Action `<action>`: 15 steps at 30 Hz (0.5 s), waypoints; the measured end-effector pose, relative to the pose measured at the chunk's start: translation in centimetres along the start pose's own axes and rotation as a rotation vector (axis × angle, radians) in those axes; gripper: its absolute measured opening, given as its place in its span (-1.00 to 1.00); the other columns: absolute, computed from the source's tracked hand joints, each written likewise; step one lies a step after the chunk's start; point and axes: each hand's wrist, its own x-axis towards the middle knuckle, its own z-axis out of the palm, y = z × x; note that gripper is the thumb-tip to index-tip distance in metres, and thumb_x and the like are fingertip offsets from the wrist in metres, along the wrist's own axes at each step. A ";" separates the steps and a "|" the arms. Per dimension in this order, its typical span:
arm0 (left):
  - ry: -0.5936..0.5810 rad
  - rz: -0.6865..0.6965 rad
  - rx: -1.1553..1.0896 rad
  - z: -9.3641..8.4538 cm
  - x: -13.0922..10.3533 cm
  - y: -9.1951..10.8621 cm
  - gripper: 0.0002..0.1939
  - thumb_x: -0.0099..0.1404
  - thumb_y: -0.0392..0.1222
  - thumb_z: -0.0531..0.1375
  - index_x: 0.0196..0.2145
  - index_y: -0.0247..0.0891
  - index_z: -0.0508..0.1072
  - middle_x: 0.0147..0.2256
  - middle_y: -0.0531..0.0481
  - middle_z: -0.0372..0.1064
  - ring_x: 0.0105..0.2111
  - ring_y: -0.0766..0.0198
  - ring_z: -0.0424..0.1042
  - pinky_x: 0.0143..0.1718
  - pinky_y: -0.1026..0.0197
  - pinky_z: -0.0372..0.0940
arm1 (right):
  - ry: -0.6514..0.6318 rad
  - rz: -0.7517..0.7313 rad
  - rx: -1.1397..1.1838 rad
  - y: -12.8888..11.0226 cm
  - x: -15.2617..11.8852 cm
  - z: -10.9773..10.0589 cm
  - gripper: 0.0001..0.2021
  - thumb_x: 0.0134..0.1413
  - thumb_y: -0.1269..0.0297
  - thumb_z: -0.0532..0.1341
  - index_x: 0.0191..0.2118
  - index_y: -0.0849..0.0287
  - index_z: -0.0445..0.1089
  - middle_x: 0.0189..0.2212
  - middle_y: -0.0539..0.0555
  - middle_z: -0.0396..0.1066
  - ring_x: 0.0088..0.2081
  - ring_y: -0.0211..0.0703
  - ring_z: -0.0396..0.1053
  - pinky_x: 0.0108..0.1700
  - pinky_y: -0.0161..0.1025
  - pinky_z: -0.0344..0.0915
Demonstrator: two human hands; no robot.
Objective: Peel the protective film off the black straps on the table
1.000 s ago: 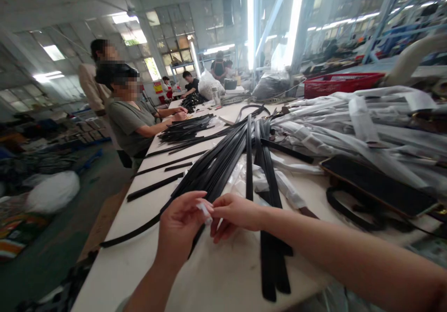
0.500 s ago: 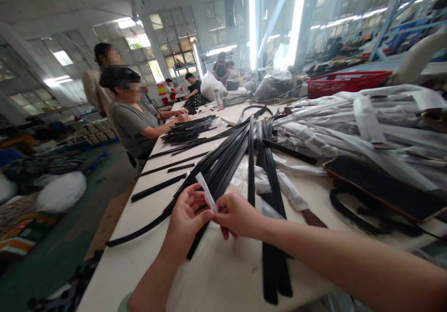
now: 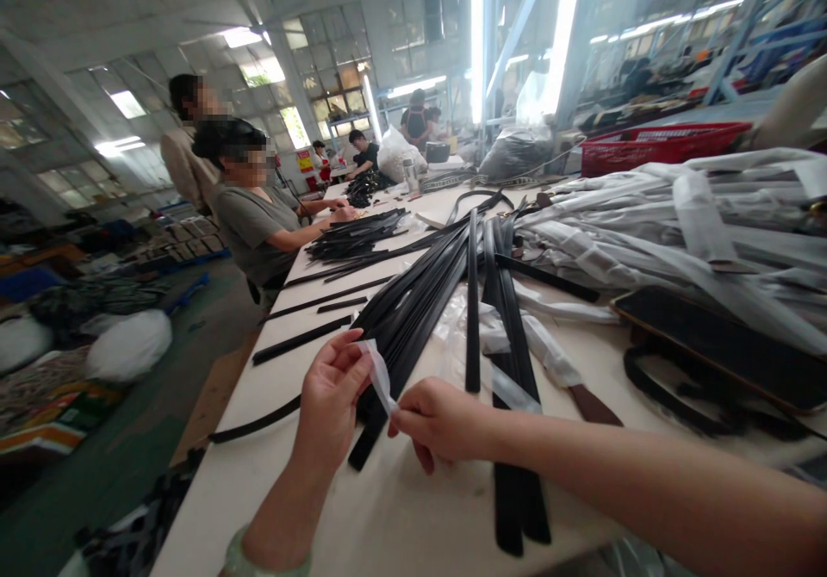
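Between my hands is a small translucent white plastic sleeve, held above the table. The fingers and thumb of my left hand pinch its upper end. My right hand is closed on the lower end, thumb against forefinger. Just beyond them a thick bundle of long black straps fans out over the white table. More black straps lie to the right of my right hand, their ends toward me.
White-wrapped straps are heaped at the right, before a red basket. A black flat board-like piece lies closer. Shorter black strips lie at the table's far left, where a co-worker in a grey shirt works.
My left hand has shifted its hold to the sleeve's upper end, and my hands have drawn apart with the sleeve stretched between them. The view has turned slightly left.
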 end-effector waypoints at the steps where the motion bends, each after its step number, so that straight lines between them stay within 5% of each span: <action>1: -0.012 0.004 -0.023 0.0 0.0 0.2 -0.58 0.05 -0.28 0.38 -0.12 -0.24 0.42 -0.33 0.07 0.42 -0.37 0.44 0.41 -0.35 0.43 0.34 | -0.030 0.004 0.014 0.0 0.0 0.0 -0.74 0.15 0.33 0.03 -0.32 0.26 0.46 -0.73 -0.08 0.32 -0.79 -0.39 0.13 -0.75 -0.48 0.06; 6: -0.091 0.023 -0.011 -0.1 -0.3 0.9 -0.55 0.03 -0.29 0.38 -0.10 -0.22 0.42 -0.37 0.10 0.38 -0.48 0.46 0.34 -0.48 0.44 0.30 | -0.021 -0.117 0.070 -0.3 -0.2 -0.5 -0.77 0.11 0.21 0.19 -0.27 0.27 0.48 -0.72 -0.09 0.30 -0.72 -0.40 0.16 -0.69 -0.48 0.06; 15: -0.131 0.060 0.294 -0.1 -0.5 0.4 -0.54 -0.03 -0.33 0.40 -0.14 -0.24 0.42 -0.54 0.18 0.30 -0.51 0.42 0.33 -0.42 0.38 0.29 | 0.313 -0.219 0.412 -1.1 0.4 -1.1 -0.58 -0.23 -0.03 0.40 -0.52 0.30 0.41 -0.71 -0.11 0.15 -0.65 -0.43 -0.01 -0.63 -0.39 -0.13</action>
